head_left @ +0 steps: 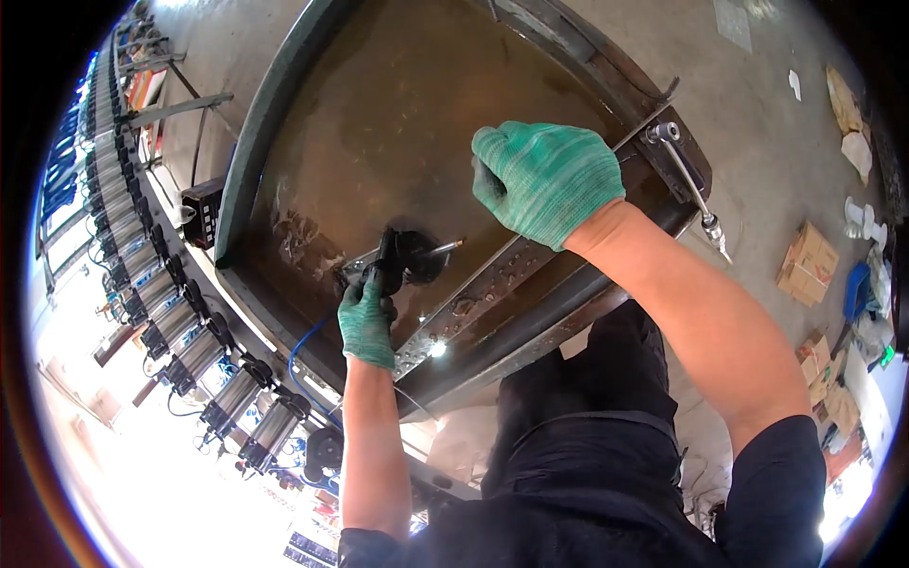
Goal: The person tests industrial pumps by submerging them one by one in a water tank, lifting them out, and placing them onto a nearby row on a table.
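Observation:
A metal tank of murky brown water lies in front of me. My left hand, in a green knit glove, is closed around a black part with a round body and a metal shaft pointing right. This part is over the water at the near left; whether its lower side is dipped in cannot be told. A thin blue hose runs down beside the left hand. My right hand, gloved alike, is a closed fist above the tank's right side. Its curled fingers hide whatever they may hold.
A ratchet-like metal tool lies across the tank's right corner. Along the left stands a long row of silver and black cylindrical units, near a black control box. Cardboard boxes and a blue bin sit on the right floor.

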The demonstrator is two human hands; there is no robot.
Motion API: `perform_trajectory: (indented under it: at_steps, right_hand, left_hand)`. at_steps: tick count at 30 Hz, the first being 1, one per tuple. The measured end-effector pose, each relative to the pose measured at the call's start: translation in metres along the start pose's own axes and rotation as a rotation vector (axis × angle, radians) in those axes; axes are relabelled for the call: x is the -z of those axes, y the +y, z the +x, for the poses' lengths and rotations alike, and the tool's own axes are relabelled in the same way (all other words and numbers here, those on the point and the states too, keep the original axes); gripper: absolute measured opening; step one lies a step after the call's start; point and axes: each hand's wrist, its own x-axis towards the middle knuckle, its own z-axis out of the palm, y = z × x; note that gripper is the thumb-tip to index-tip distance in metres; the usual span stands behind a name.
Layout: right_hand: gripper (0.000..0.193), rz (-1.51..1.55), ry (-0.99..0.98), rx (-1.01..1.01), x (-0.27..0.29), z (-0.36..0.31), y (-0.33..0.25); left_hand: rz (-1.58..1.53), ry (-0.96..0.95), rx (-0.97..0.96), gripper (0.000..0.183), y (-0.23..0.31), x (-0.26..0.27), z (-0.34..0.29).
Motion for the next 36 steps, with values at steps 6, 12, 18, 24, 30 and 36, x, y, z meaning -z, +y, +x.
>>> perform_trajectory:
  at_steps: [6,12,18,24,30,36]
  right_hand:
    - [0.016,0.007,0.006,0.007,-0.0006,-0.0013,0.0009]
    - [0.016,0.005,-0.003,0.013,-0.0003,0.0001,0.001]
    - [0.017,0.001,0.013,0.021,-0.0024,-0.0002,0.0026]
    - [0.018,-0.003,0.004,0.028,-0.0017,-0.0002,0.0026]
    - [0.018,-0.007,-0.03,0.006,0.0017,0.0006,0.0005]
    - [0.02,-0.009,-0.037,0.011,0.001,0.0004,0.0012]
  left_hand:
    - [0.01,-0.006,0.008,0.03,-0.0008,0.0014,0.0012]
    - [0.012,0.002,0.005,0.03,-0.0012,0.0025,0.0003]
    - [-0.001,0.014,0.014,0.028,0.0023,-0.002,-0.0019]
    - [0.001,0.029,0.032,0.028,0.0036,-0.0025,-0.0028]
    - [0.011,0.025,0.037,0.028,0.0042,-0.0016,-0.0017]
    - [-0.028,-0.006,0.041,0.027,0.0008,0.0024,0.0013]
